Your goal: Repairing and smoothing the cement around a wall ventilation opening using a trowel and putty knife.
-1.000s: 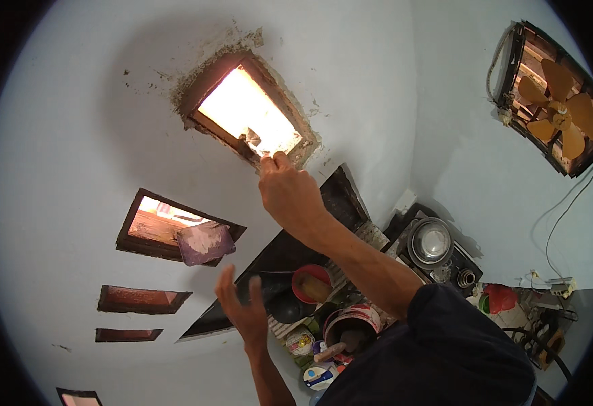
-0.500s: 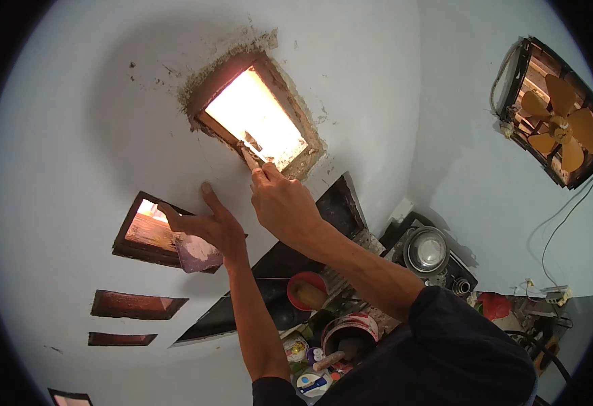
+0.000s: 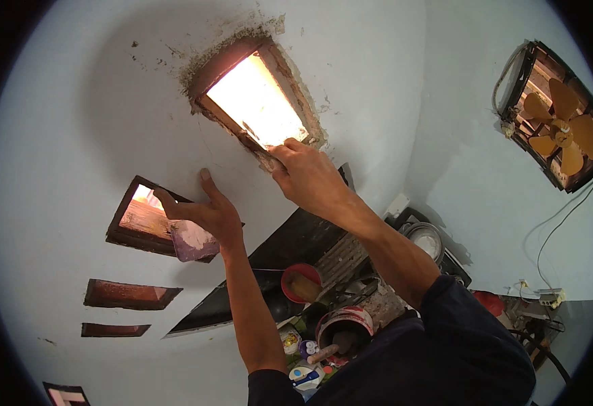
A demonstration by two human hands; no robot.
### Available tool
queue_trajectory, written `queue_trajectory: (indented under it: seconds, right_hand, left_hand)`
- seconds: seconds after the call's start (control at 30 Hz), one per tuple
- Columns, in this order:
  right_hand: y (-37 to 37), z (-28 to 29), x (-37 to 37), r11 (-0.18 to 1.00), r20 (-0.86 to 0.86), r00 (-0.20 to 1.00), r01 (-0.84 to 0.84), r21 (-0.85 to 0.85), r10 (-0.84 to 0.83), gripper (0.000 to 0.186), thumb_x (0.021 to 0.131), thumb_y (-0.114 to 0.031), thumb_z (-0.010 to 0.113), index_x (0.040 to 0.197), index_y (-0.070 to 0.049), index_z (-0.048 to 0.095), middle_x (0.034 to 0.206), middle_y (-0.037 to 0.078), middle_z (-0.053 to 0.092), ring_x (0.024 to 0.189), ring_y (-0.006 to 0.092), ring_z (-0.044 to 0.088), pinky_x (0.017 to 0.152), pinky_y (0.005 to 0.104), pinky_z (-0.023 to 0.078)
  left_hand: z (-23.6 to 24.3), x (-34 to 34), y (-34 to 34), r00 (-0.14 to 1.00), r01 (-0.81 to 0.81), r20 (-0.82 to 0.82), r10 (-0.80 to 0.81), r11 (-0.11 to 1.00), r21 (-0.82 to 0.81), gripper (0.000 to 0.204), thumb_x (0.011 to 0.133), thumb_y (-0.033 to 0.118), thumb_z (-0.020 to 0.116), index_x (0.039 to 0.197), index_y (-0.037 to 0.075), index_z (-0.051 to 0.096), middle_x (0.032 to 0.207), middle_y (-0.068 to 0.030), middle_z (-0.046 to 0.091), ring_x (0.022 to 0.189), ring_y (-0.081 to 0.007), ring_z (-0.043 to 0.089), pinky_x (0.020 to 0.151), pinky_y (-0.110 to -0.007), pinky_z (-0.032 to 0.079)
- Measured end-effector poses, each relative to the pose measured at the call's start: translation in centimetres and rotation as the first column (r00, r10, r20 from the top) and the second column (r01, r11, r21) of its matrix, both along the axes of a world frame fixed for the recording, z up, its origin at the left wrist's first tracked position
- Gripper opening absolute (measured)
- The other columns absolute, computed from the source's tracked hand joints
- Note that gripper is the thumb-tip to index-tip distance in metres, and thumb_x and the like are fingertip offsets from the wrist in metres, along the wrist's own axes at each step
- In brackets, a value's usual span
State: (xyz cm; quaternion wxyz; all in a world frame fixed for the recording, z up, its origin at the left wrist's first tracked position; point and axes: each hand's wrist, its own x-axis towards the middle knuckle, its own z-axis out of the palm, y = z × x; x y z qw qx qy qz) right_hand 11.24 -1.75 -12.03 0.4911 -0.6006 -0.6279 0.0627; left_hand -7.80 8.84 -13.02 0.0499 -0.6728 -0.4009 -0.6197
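Head view: right hand (image 3: 306,172) is at the lower edge of the bright top opening (image 3: 254,95), which lies up and left of it, rough mortar round its rim. Fingers bunched; can't tell how far they close or whether they hold anything. Left hand (image 3: 212,213) is wide, thumb and fingers spread, in front of the second opening (image 3: 141,227). One purple plate (image 3: 191,245), smeared with pale paste, sits just below the left hand at that opening; can't tell if they touch.

Containers: one red bowl (image 3: 288,276) below the right hand, right of the left forearm, brownish stuff inside. One red-and-white bucket (image 3: 359,313) further below the right hand, with one tool handle (image 3: 322,354) sticking out over its rim and something grey inside. One metal pan (image 3: 426,241) lower right of the right hand, partly behind that forearm; contents unclear.

Counts: two narrow slots (image 3: 133,295) below-left of the left hand; one fan (image 3: 562,133), five orange blades, far right of the right hand.
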Motion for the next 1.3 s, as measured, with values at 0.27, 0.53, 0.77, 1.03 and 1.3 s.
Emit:
queue_trajectory:
  seconds: [0.27,0.53,0.77,1.03,1.3]
  right_hand:
    - [-1.6,-1.4,-1.3,0.994,-0.107,0.988,0.108,-0.031,-0.111,0.023,0.103,-0.016,0.066,0.119,0.001,0.069,0.115,0.02,0.07,0.093,0.0438,0.076,0.085,0.0546,0.062]
    - [-2.4,-2.7,-0.9,0.977,-0.198,0.961,0.207,0.057,-0.193,0.024,0.101,-0.016,0.068,0.122,-0.003,0.071,0.11,0.014,0.071,0.105,0.037,0.072,0.087,0.051,0.061]
    - [-2.1,0.1,-2.0,0.976,-0.107,0.972,0.214,0.04,-0.209,0.02,0.098,-0.012,0.07,0.115,-0.002,0.071,0.105,0.016,0.07,0.098,0.0358,0.075,0.082,0.0471,0.063]
    - [0.5,1.5,-3.6,0.985,0.09,0.981,0.171,0.024,-0.172,0.025,0.099,-0.012,0.069,0.117,0.005,0.069,0.106,0.019,0.073,0.085,0.0394,0.079,0.075,0.0471,0.066]
    - [0.4,1.4,-3.0,0.992,0.241,0.968,0.042,0.115,-0.069,0.027,0.094,-0.008,0.07,0.114,0.009,0.068,0.103,0.019,0.072,0.083,0.0379,0.079,0.071,0.0442,0.067]
  left_hand:
    - [0.0,-0.2,-0.1,0.999,0.026,0.018,-0.026,1.0,0.004,0.09,0.11,0.025,0.069,0.166,-0.01,0.008,0.154,-0.0283,0.025,0.149,-0.0436,0.033,0.121,-0.058,0.041]
    - [0.0,-0.8,-0.3,0.991,-0.071,-0.11,0.072,0.997,0.02,0.088,0.111,0.024,0.068,0.166,-0.007,0.006,0.151,-0.0261,0.025,0.145,-0.0401,0.042,0.117,-0.051,0.055]
    - [0.1,-1.1,-0.2,0.993,-0.054,-0.101,0.056,0.998,0.017,0.087,0.111,0.023,0.067,0.165,-0.008,0.006,0.149,-0.0256,0.026,0.146,-0.0401,0.041,0.117,-0.052,0.055]
    - [-0.1,-0.7,0.1,0.993,-0.094,-0.068,0.091,0.995,-0.036,0.091,0.109,0.028,0.07,0.165,-0.008,0.008,0.15,-0.0245,0.024,0.147,-0.0409,0.04,0.116,-0.051,0.056]
    - [-0.1,-0.8,0.3,0.999,-0.029,-0.04,0.029,0.999,0.014,0.09,0.11,0.029,0.07,0.165,-0.008,0.008,0.149,-0.0247,0.023,0.146,-0.0419,0.041,0.116,-0.051,0.055]
